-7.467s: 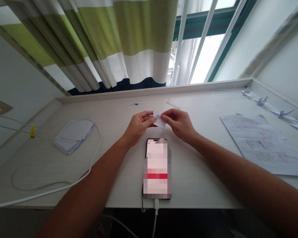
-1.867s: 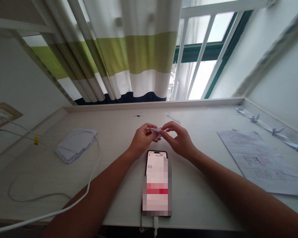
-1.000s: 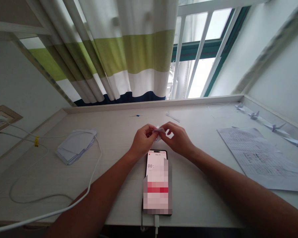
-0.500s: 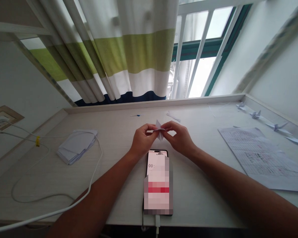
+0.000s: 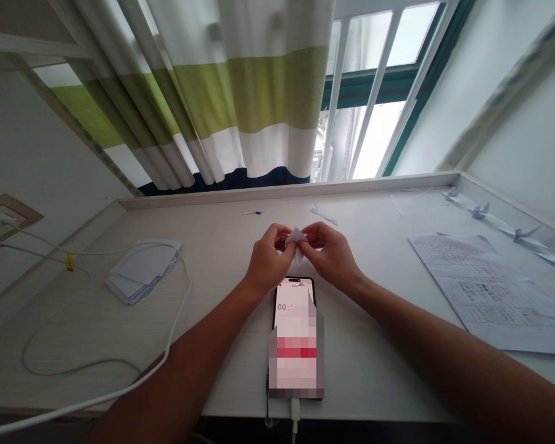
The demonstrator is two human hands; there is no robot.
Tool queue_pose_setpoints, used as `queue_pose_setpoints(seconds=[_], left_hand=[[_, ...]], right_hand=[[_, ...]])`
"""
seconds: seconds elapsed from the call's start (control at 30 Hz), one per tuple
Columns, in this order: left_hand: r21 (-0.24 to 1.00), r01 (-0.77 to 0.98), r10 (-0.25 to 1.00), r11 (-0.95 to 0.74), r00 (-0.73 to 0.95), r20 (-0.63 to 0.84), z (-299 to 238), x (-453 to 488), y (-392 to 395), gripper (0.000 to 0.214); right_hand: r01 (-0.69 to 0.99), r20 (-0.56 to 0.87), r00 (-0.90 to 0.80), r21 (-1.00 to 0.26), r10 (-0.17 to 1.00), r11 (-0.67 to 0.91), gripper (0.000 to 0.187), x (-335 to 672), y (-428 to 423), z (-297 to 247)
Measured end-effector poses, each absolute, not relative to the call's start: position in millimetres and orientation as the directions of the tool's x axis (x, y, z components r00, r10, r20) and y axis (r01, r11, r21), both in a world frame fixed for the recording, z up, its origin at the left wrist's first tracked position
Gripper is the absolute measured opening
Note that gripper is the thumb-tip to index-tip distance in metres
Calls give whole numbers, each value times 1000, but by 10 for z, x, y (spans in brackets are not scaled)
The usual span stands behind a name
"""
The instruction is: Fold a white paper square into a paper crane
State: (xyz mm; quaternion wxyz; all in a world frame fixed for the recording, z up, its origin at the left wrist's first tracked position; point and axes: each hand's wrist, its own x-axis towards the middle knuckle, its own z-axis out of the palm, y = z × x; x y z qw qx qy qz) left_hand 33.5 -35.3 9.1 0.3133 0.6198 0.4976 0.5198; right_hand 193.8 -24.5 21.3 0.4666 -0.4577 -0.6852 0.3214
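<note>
Paper (image 5: 296,235) — one piece, two hands (image 5: 269,256)

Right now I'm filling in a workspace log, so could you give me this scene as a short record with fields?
Left hand: pinching folded paper
Right hand: pinching the same paper
Phone: on the desk, nearer the person than the paper; screen mostly pixelated
White plug: in the phone's near end
Paper stack: left side
Marked sheets: right side
Folded paper figures: row along the right edge
</note>
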Motion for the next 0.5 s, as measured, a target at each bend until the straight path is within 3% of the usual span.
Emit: queue_pose_setpoints(seconds=[0.2,0.33,0.5], left_hand=[[894,343,955,-287,32,295,42,330,-355,23],[901,319,956,-293,70,286,46,334,-373,26],[901,316,955,-296,76,287,54,326,-375,17]], right_hand=[[354,325,-114,-869,939,344,10,1929,-261,249],[319,336,-191,-867,922,382,10,1927,-250,251],[225,285,-196,-918,938,326,13,1940,-229,235]])
